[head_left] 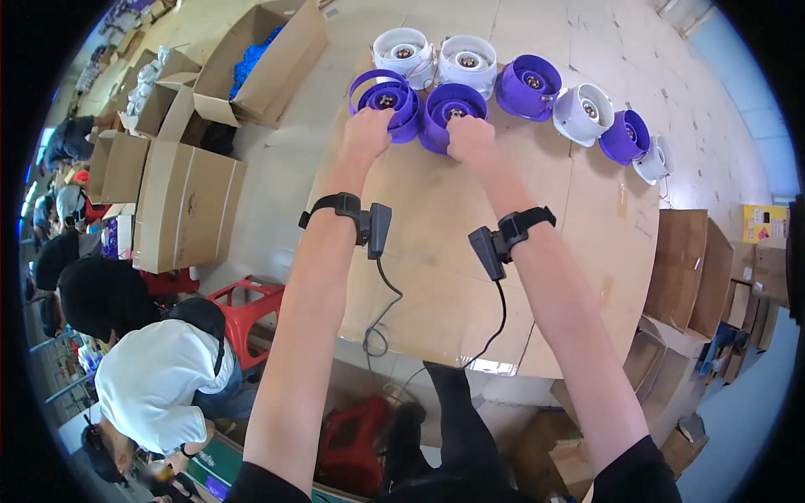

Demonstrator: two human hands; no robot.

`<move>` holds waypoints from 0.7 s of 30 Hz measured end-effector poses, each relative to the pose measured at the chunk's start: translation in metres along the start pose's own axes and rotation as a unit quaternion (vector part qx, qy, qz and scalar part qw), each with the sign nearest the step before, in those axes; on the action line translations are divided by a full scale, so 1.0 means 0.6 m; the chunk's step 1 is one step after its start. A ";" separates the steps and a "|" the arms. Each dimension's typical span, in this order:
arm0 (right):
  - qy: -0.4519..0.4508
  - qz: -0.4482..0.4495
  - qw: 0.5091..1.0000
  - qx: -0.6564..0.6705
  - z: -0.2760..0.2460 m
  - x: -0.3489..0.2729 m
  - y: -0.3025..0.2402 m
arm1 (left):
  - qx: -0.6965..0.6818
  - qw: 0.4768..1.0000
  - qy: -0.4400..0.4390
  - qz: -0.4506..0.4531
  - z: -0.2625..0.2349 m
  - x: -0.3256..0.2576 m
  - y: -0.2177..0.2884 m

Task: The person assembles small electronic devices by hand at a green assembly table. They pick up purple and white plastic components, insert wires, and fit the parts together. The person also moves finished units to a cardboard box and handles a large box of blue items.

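Observation:
My left hand (367,132) is closed at the near left rim of a purple round housing (406,107), which has a thin raised hoop and a metallic centre. Beside it, my right hand (471,137) is closed at the near right side of a second purple round housing (433,132). Both housings stand at the far side of the cardboard-covered table (453,277). The fingertips of both hands are largely hidden from view. Just behind are two white round housings, a left one (419,77) and a right one (468,84).
More housings curve along the table's far right edge, including a purple one (521,105) and a white one (573,130). Cardboard boxes (193,205) stand on the left, others (675,260) on the right. A person in white (159,377) sits at lower left near a red stool (251,302).

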State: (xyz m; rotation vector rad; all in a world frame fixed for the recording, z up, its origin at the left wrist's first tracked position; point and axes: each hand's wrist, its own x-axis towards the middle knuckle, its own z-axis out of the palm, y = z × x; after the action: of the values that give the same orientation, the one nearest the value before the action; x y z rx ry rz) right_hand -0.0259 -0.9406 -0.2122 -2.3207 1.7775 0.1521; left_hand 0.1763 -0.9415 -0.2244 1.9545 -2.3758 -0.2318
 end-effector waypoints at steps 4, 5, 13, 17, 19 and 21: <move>0.005 0.004 1.000 0.013 0.013 -0.022 0.001 | 0.018 0.998 -0.053 -0.040 0.001 0.007 0.023; 0.003 -0.003 1.000 0.015 0.022 -0.032 0.000 | 0.017 0.997 -0.060 -0.043 0.003 0.004 0.026; 0.047 -0.143 0.986 0.069 0.082 -0.204 -0.033 | -0.094 0.986 -0.054 -0.125 0.019 -0.232 0.040; 0.004 -0.089 0.996 -0.011 0.096 -0.348 -0.063 | -0.280 0.915 0.042 -0.289 -0.013 -0.490 0.003; -0.031 -0.042 0.998 0.030 0.095 -0.399 -0.084 | -0.457 0.813 0.146 -0.329 -0.053 -0.632 -0.013; -0.057 -0.032 0.995 0.073 0.073 -0.452 -0.138 | -0.634 0.630 0.175 -0.413 -0.093 -0.795 -0.030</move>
State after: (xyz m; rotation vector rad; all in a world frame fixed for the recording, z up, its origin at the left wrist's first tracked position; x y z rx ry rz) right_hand -0.0159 -0.6549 -0.1886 -2.2173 1.6025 0.1375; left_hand 0.2950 -0.4822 -0.1473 1.7049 -0.4084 -1.0447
